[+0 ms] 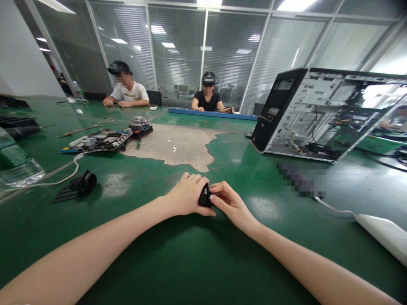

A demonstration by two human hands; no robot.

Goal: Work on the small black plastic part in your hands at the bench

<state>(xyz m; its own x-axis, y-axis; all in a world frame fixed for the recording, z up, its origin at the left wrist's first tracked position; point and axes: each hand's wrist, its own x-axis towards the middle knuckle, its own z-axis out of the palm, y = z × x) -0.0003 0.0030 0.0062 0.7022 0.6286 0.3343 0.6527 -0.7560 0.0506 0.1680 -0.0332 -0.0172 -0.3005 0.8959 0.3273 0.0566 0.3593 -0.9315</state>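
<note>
My left hand (190, 192) is wrapped round a small black object (204, 197) with a light grey patch on its face, held low over the green tabletop in front of me. Much of it is hidden by the fingers, so its exact kind is unclear. From the other side, my right hand (227, 201) pinches its right edge between thumb and fingers. Left of the hands lies a black plastic part (83, 183) with a round end and flat prongs. Beyond that sits a circuit board (104, 140), with a round metal-topped cooler (140, 123) at its far end.
An opened computer case (276, 112) stands at the right, with a blurred dark phone-like item (297, 180) and a white power bank-like block (383, 235) nearer me. At left are a clear bottle (19, 163) and a cable (74, 169). Two people sit across the table.
</note>
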